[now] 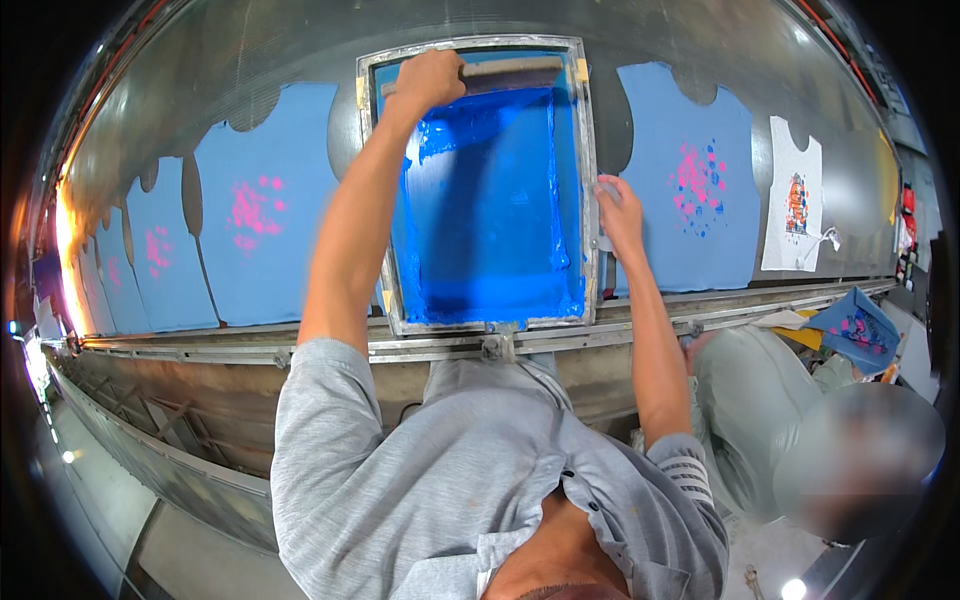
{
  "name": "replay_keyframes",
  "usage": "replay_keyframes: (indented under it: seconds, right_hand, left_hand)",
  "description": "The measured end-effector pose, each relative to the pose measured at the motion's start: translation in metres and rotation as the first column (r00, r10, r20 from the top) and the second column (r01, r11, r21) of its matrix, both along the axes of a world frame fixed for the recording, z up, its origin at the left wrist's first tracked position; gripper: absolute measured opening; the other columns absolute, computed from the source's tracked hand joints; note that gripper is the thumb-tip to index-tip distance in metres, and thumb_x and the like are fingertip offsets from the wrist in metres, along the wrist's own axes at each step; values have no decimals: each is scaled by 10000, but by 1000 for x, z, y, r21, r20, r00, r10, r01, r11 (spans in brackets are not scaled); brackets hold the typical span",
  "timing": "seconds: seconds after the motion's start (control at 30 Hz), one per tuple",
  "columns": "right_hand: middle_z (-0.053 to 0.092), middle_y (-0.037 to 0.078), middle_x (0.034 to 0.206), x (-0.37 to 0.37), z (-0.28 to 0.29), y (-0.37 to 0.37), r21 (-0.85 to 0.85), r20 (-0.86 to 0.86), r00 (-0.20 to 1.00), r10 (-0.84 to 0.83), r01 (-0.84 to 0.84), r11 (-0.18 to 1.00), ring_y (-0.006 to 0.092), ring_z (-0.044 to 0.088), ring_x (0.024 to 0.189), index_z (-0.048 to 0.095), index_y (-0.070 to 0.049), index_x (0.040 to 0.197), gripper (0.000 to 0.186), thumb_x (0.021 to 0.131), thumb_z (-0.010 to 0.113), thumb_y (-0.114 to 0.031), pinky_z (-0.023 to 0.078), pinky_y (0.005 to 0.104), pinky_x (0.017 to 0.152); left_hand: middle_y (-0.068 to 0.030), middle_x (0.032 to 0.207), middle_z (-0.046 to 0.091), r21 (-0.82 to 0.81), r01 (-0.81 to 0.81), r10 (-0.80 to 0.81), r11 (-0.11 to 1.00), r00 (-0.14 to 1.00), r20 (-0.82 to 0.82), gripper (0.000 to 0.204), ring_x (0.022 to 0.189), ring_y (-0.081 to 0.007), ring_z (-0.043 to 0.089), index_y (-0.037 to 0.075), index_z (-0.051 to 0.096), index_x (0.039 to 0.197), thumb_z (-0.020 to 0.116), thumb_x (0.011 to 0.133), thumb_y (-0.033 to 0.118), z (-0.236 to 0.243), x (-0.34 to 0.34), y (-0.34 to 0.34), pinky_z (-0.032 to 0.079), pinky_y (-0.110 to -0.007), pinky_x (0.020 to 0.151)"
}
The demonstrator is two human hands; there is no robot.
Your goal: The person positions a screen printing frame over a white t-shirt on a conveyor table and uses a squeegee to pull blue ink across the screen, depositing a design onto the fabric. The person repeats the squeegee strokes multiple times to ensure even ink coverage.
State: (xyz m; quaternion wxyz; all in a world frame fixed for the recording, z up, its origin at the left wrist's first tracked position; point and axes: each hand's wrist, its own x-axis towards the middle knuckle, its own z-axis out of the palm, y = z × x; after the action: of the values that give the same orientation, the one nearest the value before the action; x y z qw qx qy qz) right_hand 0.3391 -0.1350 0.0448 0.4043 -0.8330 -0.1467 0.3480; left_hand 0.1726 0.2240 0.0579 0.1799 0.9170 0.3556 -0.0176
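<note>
A screen printing frame (588,140) with a pale, worn metal border lies on the long dark table in front of me. Bright blue ink (470,125) is spread over its mesh, thickest along the far end and the sides. My left hand (432,78) is closed around a squeegee (520,72) at the frame's far end; the ink begins just on the near side of the blade. On the frame's right border, my right hand (620,212) is closed with its fingers against the edge. What lies beneath the screen is hidden.
To the right lies a blue fabric panel (655,130) with pink and blue spots, then a white printed panel (780,200). Left are several blue panels (265,150) with pink spots. A metal rail (240,348) follows the table's near edge. Another person (750,400) is at the lower right.
</note>
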Motion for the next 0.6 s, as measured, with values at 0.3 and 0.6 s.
replay_keyframes:
  seconds: [0.3, 0.6]
  right_hand:
    - [739, 161, 946, 12, -22, 1, -26, 263, 961, 84, -80, 996, 244, 676, 916, 759, -94, 1093, 287, 912, 728, -316, 518, 378, 860]
    - [774, 123, 1009, -29, -3, 12, 288, 342, 939, -33, -71, 955, 245, 707, 955, 776, -14, 1037, 288, 941, 716, -279, 531, 386, 898]
  left_hand:
    - [-122, 1131, 719, 145, -92, 37, 985, 940, 340, 379, 1008, -323, 697, 70, 692, 1129, 627, 761, 8, -33, -159, -300, 549, -468, 808]
    - [-134, 1143, 740, 136, -86, 21, 987, 905, 424, 388, 1069, -321, 712, 41, 721, 1118, 593, 762, -45, -2, -234, -344, 553, -453, 873]
